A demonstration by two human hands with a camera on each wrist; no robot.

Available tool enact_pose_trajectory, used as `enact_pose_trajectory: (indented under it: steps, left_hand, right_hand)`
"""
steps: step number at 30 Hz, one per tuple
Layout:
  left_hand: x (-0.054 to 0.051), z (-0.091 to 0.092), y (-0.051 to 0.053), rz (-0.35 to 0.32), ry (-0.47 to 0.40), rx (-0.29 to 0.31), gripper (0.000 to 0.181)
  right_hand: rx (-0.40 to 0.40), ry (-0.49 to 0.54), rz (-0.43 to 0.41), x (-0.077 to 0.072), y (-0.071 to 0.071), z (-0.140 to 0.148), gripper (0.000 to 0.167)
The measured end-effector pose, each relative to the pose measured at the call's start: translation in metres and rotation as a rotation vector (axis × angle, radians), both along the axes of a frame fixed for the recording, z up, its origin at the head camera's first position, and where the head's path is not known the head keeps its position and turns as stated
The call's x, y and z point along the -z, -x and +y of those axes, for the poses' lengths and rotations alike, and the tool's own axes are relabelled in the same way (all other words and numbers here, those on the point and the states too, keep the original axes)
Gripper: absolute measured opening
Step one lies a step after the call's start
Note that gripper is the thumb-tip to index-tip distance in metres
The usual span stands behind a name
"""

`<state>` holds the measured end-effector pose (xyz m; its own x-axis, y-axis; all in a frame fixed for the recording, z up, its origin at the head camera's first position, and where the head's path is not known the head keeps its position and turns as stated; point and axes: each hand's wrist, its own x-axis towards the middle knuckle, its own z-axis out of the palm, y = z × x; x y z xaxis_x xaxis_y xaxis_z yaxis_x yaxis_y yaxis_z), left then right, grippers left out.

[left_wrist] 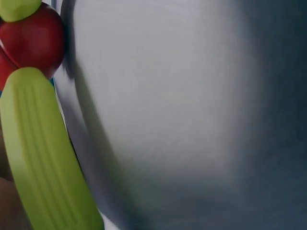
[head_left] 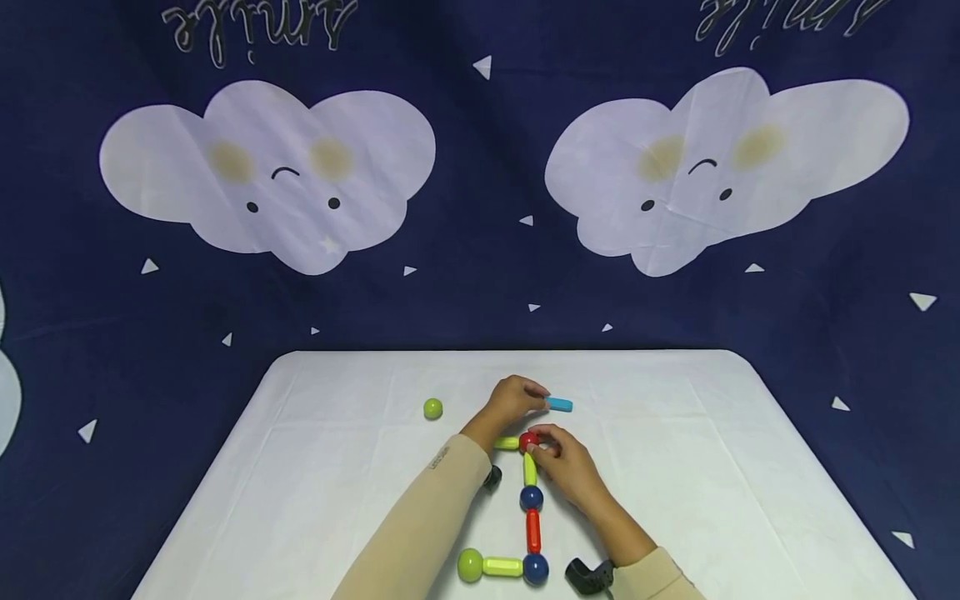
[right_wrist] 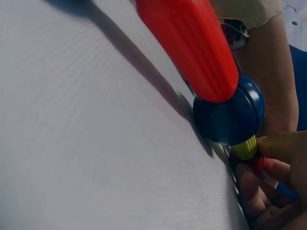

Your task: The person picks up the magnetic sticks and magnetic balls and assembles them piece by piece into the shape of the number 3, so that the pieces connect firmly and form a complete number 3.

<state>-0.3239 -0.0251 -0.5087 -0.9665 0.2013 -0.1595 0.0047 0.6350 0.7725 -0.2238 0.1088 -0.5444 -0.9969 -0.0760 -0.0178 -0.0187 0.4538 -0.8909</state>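
Note:
In the head view my left hand point(head_left: 517, 398) pinches the left end of a light-blue magnetic stick point(head_left: 559, 404) over the far part of the table. Just nearer, my right hand point(head_left: 572, 468) holds a red ball point(head_left: 528, 442) between thumb and fingers. One yellow-green stick point(head_left: 507, 443) reaches left from that ball, partly hidden by the left arm. Another yellow-green stick point(head_left: 530, 470) runs down to a blue ball point(head_left: 531, 497). In the right wrist view, fingers point(right_wrist: 283, 146) touch the red ball point(right_wrist: 259, 164) beyond the blue ball point(right_wrist: 229, 115). The left wrist view shows the red ball point(left_wrist: 36, 40) close up.
From the blue ball a red stick point(head_left: 533, 531) leads to a second blue ball point(head_left: 536, 568), then a yellow-green stick point(head_left: 502, 567) and a green ball point(head_left: 470, 565). A loose green ball point(head_left: 432, 408) lies at the far left on the white table point(head_left: 322, 467).

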Motion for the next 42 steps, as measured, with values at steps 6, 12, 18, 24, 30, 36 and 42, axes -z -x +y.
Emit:
enact_pose_trajectory:
  steps: [6,12,18,24,30,36,42]
  left_hand:
    - [0.0,0.003,-0.001,0.015,0.005,-0.004,0.013]
    - [-0.002,0.004,-0.002,0.027,0.016,-0.012,0.009]
    - [-0.001,0.001,-0.002,0.041,0.022,-0.01,0.007]
    - [-0.001,-0.005,-0.002,0.032,-0.001,-0.006,0.008]
    - [-0.002,-0.012,-0.003,0.007,-0.05,-0.019,0.011]
    - [-0.005,-0.023,-0.004,-0.013,-0.124,-0.033,0.013]
    - [-0.009,-0.036,-0.007,-0.062,-0.263,-0.048,0.018]
  right_hand:
    - [0.0,-0.007,0.006,0.0,0.0,0.0,0.031]
    - [-0.004,0.0,0.001,0.001,0.0,0.001,0.031]
    - [-0.005,-0.002,0.01,0.001,-0.001,0.0,0.031]
    - [-0.003,-0.018,0.02,0.001,-0.001,0.0,0.03]
    - [-0.004,-0.021,0.022,0.002,-0.001,0.0,0.03]
    - [-0.001,-0.008,0.014,0.001,-0.002,-0.001,0.029]
    - [0.001,-0.022,0.016,0.002,-0.001,-0.001,0.03]
